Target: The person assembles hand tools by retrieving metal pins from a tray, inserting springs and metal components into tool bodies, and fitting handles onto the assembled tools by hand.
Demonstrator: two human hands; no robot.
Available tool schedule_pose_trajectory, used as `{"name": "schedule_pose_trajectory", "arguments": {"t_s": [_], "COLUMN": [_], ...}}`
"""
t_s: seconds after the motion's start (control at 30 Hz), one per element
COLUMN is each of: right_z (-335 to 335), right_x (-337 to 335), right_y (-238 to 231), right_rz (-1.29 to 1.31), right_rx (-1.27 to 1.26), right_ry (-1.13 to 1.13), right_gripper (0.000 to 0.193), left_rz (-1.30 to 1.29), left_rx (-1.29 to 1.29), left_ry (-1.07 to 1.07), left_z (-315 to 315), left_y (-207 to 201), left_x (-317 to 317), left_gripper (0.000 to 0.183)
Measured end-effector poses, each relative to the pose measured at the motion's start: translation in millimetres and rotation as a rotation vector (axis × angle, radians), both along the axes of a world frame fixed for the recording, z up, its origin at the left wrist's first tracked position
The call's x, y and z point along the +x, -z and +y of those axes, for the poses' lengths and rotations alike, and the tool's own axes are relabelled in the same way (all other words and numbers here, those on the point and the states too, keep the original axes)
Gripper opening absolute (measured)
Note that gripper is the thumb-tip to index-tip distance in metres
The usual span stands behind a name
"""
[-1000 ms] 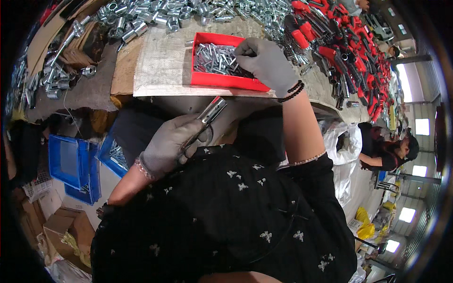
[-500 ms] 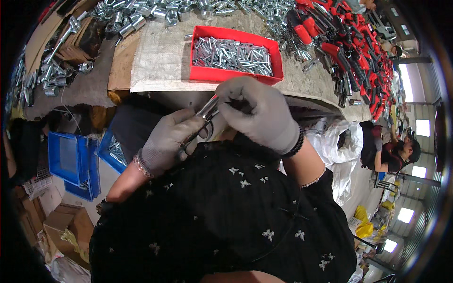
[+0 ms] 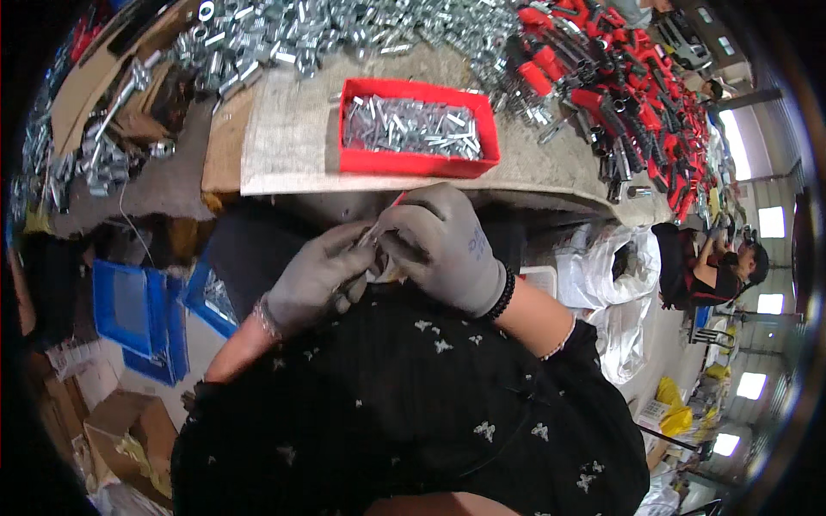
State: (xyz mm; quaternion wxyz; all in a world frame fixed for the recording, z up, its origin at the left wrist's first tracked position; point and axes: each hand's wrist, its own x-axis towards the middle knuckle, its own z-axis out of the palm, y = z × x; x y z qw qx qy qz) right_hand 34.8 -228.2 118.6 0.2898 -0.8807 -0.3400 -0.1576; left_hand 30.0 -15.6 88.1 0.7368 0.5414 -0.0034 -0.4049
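Note:
In front of my body both grey-gloved hands meet over a slim shiny metal part (image 3: pixel 370 234). My left hand (image 3: pixel 311 279) is closed around its lower end. The fingers of my right hand (image 3: pixel 452 249) are bent and pressed together at its other side, covering much of it. A small red tip (image 3: pixel 399 199) shows just above the right fingers; what it belongs to is hidden. Beyond my hands, on the cloth-covered bench, a red open box (image 3: pixel 418 166) holds many small metal pins (image 3: pixel 411 127).
Loose metal sockets and fittings (image 3: pixel 284 39) are heaped at the bench's back. Red-and-black handled tools (image 3: pixel 619 103) pile up on the right. Blue crates (image 3: pixel 131 305) stand at lower left, white sacks (image 3: pixel 615 267) at right. Another person (image 3: pixel 718 271) works farther right.
The view has shifted, so bench and box sit lower. My right hand has come down closer to my left, and less of the metal part shows between them.

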Motion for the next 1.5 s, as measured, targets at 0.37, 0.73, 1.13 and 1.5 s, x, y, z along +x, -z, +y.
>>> {"name": "schedule_pose_trajectory", "arguments": {"t_s": [0.37, 0.73, 1.13, 1.5], "right_z": [-6, -77, -136, -219], "right_x": [-10, 56, 268, 558], "right_y": [1, -47, -92, -6], "right_rz": [0.389, 0.415, -0.004, 0.391], "right_rx": [0.144, 0.435, 0.063, -0.965], "right_ry": [0.023, 0.357, 0.524, 0.579], "right_gripper": [0.036, 0.029, 0.03, 0.043], "left_rz": [-0.291, -0.239, -0.207, -0.374], "left_rx": [0.098, -0.027, -0.333, -0.188], "left_ry": [0.024, -0.139, -0.456, -0.419], "left_z": [-5, 12, 31, 38], "left_y": [25, 1, -4, 11], "left_x": [-6, 8, 65, 114], "left_gripper": [0.042, 0.03, 0.053, 0.051]}}
